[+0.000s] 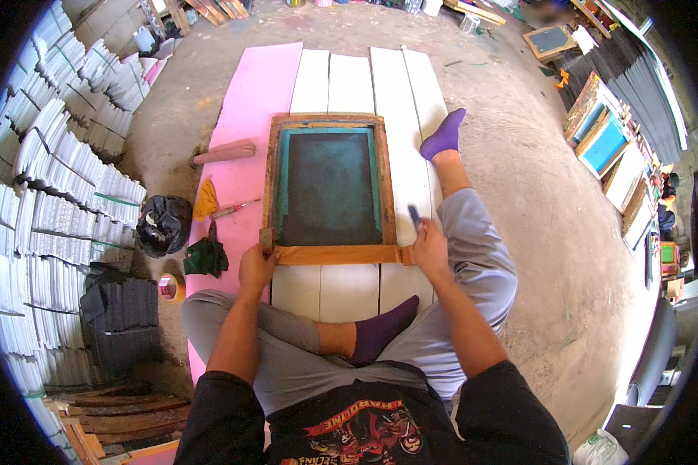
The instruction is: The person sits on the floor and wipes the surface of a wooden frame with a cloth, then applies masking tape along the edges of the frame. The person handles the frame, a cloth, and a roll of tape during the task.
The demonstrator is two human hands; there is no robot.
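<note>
A wooden screen-printing frame (389, 178) with dark mesh and a teal border lies on boards in front of me. Along its near edge runs a brown strip of tape (333, 255). My left hand (257, 267) is closed at the left end of this strip, by the frame's near left corner. At the strip's right end, my right hand (430, 246) is closed around a small dark blue tool (414, 215) that points up and away from me. Its exact kind is too blurred to tell.
Pink and white boards (244, 93) lie under the frame. To the left are a rolled pinkish cloth (225, 153), a screwdriver (236, 208), yellow and dark green rags, a tape roll (171, 287) and a black bag (164, 225). White sheet stacks (77, 170) line the left; more frames (601, 143) lean at right.
</note>
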